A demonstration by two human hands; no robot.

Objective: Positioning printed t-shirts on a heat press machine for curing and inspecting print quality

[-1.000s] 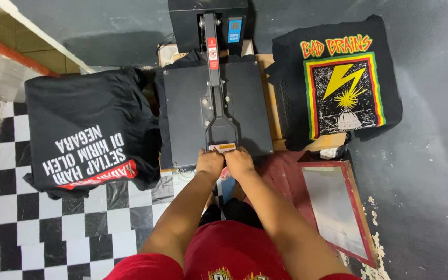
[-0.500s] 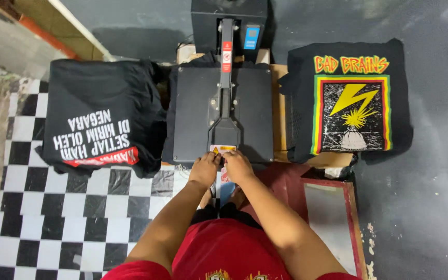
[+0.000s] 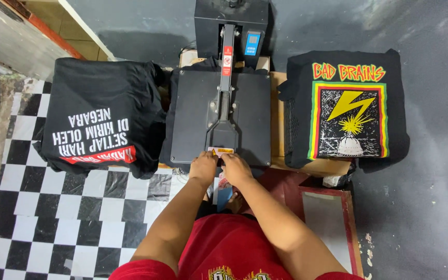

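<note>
A black heat press point(image 3: 193, 119) stands in front of me with its flat top plate closed down. Its long lever handle point(image 3: 223, 122) runs toward me along the middle. My left hand point(image 3: 203, 166) and my right hand point(image 3: 234, 168) grip the near end of that handle side by side at the plate's front edge. A black garment edge shows under the plate at the back.
A stack of folded black shirts with white and red print point(image 3: 99, 122) lies to the left. Another black shirt stack with a yellow bolt print point(image 3: 346, 109) lies to the right. The press's control box point(image 3: 232, 26) is at the back. A red-framed board point(image 3: 327, 212) lies at my right.
The view has shifted slightly, so the press and shirts sit lower and more centred. Both hands stay on the handle's end, and the plate stays down.
</note>
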